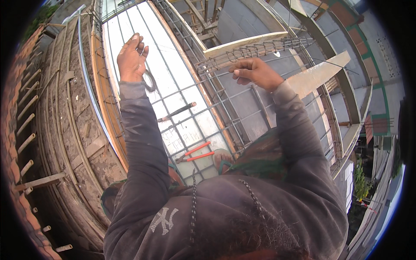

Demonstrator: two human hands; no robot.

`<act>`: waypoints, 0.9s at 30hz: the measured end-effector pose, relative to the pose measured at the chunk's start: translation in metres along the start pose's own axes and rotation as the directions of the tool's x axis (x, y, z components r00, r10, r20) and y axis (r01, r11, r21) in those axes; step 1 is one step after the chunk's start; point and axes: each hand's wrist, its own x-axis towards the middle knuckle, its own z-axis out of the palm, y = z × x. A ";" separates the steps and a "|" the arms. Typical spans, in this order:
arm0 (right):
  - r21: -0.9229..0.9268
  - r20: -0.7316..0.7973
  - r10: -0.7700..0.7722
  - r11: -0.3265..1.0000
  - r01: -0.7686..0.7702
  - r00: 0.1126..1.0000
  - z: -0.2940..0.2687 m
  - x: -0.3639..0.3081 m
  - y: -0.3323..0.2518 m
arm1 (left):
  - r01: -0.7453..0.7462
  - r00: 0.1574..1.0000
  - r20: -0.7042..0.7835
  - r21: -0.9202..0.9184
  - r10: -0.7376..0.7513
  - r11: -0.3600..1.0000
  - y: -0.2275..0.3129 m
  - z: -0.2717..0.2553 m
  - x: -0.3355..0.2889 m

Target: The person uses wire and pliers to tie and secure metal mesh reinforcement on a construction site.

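My left hand [132,58] is raised over a white sheet [125,32], its fingers curled in toward the thumb. Beside its wrist shows a small coil of dark wire [150,81]; I cannot tell whether it hangs from the hand or lies below. My right hand [258,73] is pinched, thumb against forefinger, near a rebar cage [249,52]. Whatever either hand pinches is too small to make out. Red-handled pliers [197,152] lie on the rebar grid [182,90] near my feet. Farther up rests a slim dark tool [178,112] with a light brown end.
Wooden formwork boards [99,78] edge the white sheet on the left, beside bamboo poles [80,125] and a tiled roof edge [19,190]. At right, a plank [320,74] slants past grey formwork panels [247,115]. My sandalled foot [223,159] stands by the pliers.
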 end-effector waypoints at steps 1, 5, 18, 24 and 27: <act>0.002 0.004 -0.004 1.000 0.004 1.000 0.001 0.000 -0.003 | -0.007 1.000 -0.031 -0.071 0.005 0.997 0.000 -0.008 0.004; 0.031 -0.025 0.058 0.998 -0.058 0.998 0.003 -0.001 -0.010 | -0.044 0.998 -0.053 -0.138 0.036 0.989 -0.001 -0.018 0.009; 0.524 -0.300 -0.056 0.825 0.214 0.952 0.021 0.015 -0.006 | -0.046 0.990 0.116 -0.257 0.078 0.965 -0.013 0.007 -0.008; 0.473 -0.386 -0.106 0.830 0.296 0.916 0.050 0.021 -0.008 | 0.280 0.887 0.398 -0.057 -0.235 0.958 -0.061 0.090 -0.075; 0.303 -0.427 -0.206 0.885 0.354 0.880 0.061 0.015 -0.018 | 0.299 0.849 0.462 -0.025 -0.255 0.954 -0.073 0.104 -0.092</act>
